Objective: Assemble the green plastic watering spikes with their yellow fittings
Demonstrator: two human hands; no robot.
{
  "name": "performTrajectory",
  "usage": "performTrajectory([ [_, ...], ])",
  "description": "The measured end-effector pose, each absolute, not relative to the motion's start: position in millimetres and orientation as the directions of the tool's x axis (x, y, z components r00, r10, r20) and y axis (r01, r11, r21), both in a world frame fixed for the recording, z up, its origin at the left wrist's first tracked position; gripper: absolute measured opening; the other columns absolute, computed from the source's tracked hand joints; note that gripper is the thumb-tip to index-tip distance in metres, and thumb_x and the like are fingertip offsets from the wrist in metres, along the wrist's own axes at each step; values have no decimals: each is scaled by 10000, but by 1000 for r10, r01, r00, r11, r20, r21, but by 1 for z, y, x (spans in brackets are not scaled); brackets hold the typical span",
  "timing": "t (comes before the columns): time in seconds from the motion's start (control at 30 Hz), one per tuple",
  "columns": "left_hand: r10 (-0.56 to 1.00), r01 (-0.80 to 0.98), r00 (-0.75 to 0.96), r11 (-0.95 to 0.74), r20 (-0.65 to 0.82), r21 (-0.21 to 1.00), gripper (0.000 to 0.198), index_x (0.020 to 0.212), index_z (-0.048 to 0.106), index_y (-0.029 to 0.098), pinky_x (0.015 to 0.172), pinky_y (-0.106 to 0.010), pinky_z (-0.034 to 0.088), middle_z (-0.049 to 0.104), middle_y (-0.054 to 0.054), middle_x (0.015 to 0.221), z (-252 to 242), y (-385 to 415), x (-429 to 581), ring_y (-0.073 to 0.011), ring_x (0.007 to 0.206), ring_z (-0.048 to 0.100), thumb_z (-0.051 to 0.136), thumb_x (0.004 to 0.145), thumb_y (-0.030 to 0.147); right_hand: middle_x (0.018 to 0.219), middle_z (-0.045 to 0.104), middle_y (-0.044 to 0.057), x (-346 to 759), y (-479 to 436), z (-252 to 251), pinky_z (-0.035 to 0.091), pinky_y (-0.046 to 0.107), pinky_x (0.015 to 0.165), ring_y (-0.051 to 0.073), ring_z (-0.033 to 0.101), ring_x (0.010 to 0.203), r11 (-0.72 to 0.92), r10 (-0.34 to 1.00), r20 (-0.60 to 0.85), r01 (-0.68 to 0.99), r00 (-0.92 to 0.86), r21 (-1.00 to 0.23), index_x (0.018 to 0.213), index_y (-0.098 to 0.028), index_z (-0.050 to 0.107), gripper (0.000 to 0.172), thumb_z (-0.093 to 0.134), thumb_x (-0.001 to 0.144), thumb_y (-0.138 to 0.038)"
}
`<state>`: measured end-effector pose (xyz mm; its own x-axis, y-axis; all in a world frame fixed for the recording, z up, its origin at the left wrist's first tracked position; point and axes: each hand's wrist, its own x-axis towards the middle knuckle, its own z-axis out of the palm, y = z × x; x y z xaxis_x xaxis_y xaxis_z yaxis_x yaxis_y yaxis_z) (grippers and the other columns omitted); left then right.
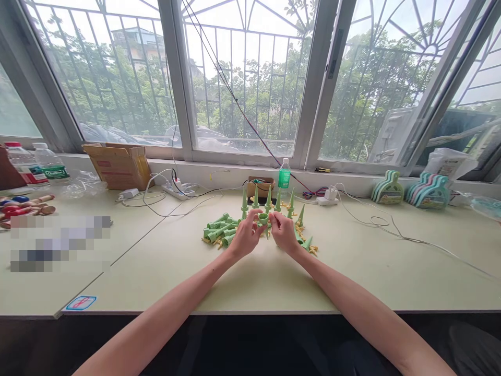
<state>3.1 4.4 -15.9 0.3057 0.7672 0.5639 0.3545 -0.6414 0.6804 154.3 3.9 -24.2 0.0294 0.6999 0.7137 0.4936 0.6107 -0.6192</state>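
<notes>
My left hand (243, 236) is closed around a green plastic cone (263, 219), its hollow end up and its point down. Right beside the cone's rim, my right hand (286, 234) is pinched shut; whatever its fingertips hold is hidden. Behind the hands, several green cones (290, 203) stand point up in a row, with yellow parts low on them. A pile of loose green cones (219, 228) lies left of my left hand. More cones and small yellow plastic pieces (313, 250) lie by my right hand.
A small cardboard box (261, 186) and a green-labelled bottle (284, 175) stand behind the cones. White cables and a power strip (179, 189) run along the window side. Pastel plastic items (428, 192) stand at right; red wooden toys (29, 207) lie far left. The table's front edge (266, 313) is near me.
</notes>
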Motion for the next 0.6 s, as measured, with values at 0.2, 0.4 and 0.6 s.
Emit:
performTrajectory([
  [0.2, 770, 368, 291, -638, 568, 676, 324, 1179, 441, 246, 527, -207, 455, 590, -67, 1055, -16, 5, 3, -66, 557, 519, 518, 880, 344, 522, 370, -47, 154, 3, -24, 251, 236, 482, 104, 295, 489, 613, 698, 716, 498, 22, -613, 641, -203, 399, 410, 362, 965, -452],
  [0.4, 754, 280, 274, -656, 597, 701, 292, 1162, 439, 245, 502, -195, 475, 570, -42, 977, -15, 4, 6, -88, 609, 578, 499, 889, 329, 567, 483, -35, 150, -4, -21, 302, 231, 495, 111, 392, 476, 594, 732, 681, 465, 25, -656, 812, -194, 538, 349, 372, 963, -462],
  [0.6, 758, 210, 267, -648, 595, 732, 328, 1171, 439, 232, 539, -233, 540, 560, -54, 1002, -12, 0, 9, -106, 652, 620, 530, 872, 331, 623, 537, -16, 150, -4, -21, 323, 230, 503, 112, 438, 497, 602, 726, 686, 449, 37, -661, 820, -194, 531, 330, 390, 961, -457],
])
